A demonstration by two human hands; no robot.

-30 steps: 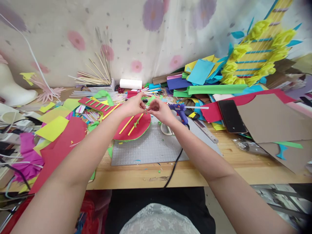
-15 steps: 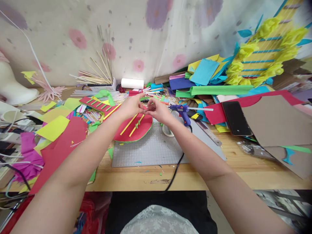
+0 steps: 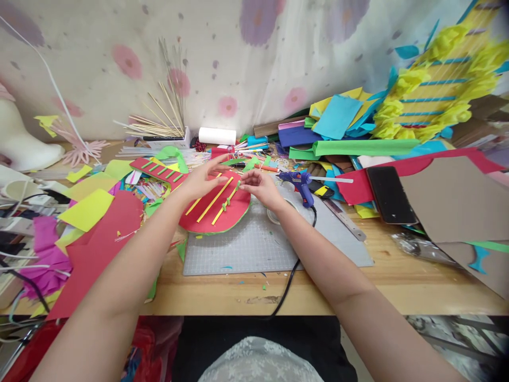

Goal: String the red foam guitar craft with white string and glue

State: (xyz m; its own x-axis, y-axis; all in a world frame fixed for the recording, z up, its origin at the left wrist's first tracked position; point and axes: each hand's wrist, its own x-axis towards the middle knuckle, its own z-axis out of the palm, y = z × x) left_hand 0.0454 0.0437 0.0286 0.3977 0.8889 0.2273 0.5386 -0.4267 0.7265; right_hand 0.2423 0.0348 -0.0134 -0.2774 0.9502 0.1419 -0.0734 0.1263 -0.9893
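A red disc (image 3: 236,212) with a green edge lies partly on the grey cutting mat (image 3: 254,254). Three yellow strips run across its face, and small green knots (image 3: 225,205) sit on the right-hand strip. My left hand (image 3: 201,183) hovers over the disc's left part, fingers spread and holding nothing. At the upper end of the right-hand strip, my right hand (image 3: 262,188) has its thumb and fingertips closed at another small green knot (image 3: 238,184). A red neck piece with green bars (image 3: 159,171) extends from behind my left hand.
A purple glue gun (image 3: 300,183) lies right of my right hand, its black cord crossing the mat. Nearby are a tape roll (image 3: 274,216), a metal ruler (image 3: 345,220) and a phone (image 3: 389,195). Coloured sheets and scraps cover both sides; a yellow flowered guitar shape (image 3: 433,90) leans behind.
My left hand has parted from my right hand, moving left and opening. My right hand has stayed by the strip's upper end, where a green knot now shows. The disc has shifted slightly left.
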